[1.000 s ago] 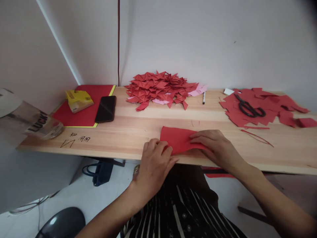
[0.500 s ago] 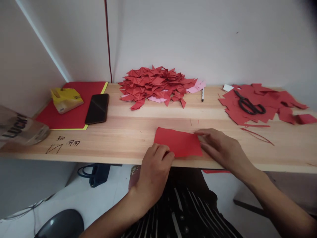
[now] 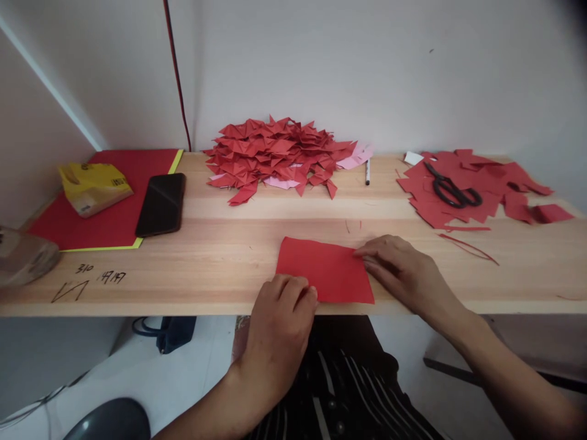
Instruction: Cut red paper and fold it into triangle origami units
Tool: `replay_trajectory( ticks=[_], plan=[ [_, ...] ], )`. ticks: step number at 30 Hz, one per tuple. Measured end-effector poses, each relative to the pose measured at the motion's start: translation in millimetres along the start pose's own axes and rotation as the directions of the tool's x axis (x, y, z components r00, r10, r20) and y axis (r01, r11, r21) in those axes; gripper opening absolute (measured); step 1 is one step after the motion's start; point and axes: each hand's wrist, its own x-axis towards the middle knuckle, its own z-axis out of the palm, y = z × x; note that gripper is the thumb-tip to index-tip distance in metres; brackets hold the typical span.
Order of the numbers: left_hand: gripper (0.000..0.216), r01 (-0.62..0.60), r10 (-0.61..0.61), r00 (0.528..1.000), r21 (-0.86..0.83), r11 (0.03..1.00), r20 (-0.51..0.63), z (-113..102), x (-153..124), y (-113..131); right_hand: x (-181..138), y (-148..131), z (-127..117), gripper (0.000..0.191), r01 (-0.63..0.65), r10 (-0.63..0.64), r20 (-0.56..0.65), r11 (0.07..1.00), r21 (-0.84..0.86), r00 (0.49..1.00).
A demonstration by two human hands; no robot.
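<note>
A red sheet of paper [image 3: 326, 269] lies flat near the front edge of the wooden table [image 3: 229, 244]. My left hand [image 3: 277, 327] rests at the sheet's near left corner with its fingers curled, pressing on the paper's edge. At the sheet's right edge my right hand [image 3: 403, 272] lies with the fingers stretched out, their tips on the paper. Neither hand lifts the sheet.
A heap of folded red paper pieces [image 3: 275, 153] sits at the back centre, a pen [image 3: 367, 172] beside it. Black scissors [image 3: 449, 188] lie on red offcuts [image 3: 477, 189] at right. At left are a black phone [image 3: 161, 203], a yellow packet [image 3: 93, 185] and a red card [image 3: 105, 214].
The red sheet has been laid flat and unfolded wider; my right hand slid off its top to its right edge. The view has shifted left and up.
</note>
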Motion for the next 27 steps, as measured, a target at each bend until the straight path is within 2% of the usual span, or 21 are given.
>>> replay_trajectory(
  ticks=[4, 10, 16, 27],
  plan=[
    [0.016, 0.038, -0.037, 0.999, -0.028, 0.999, 0.031, -1.8, 2.3, -0.3, 2.8, 1.3, 0.4, 0.015, 0.000, 0.001, -0.006, 0.999, 0.034, 1.000],
    [0.015, 0.093, -0.095, 0.995, -0.071, 0.993, -0.027, -6.5, 8.4, -2.6, 5.4, 4.5, 0.7, 0.016, -0.034, 0.034, 0.003, 0.996, 0.078, 0.999],
    [0.023, 0.084, -0.085, 0.996, -0.009, 0.996, -0.041, -8.7, 15.6, -3.9, 12.1, 3.4, 3.0, 0.018, -0.047, 0.046, 0.043, 0.999, 0.019, 0.998],
    [0.023, 0.131, -0.131, 0.991, 0.058, 0.990, -0.004, -6.8, 16.6, -3.4, 19.2, -0.6, 6.0, 0.022, -0.049, 0.063, 0.117, 0.991, -0.124, 0.991]
  ],
)
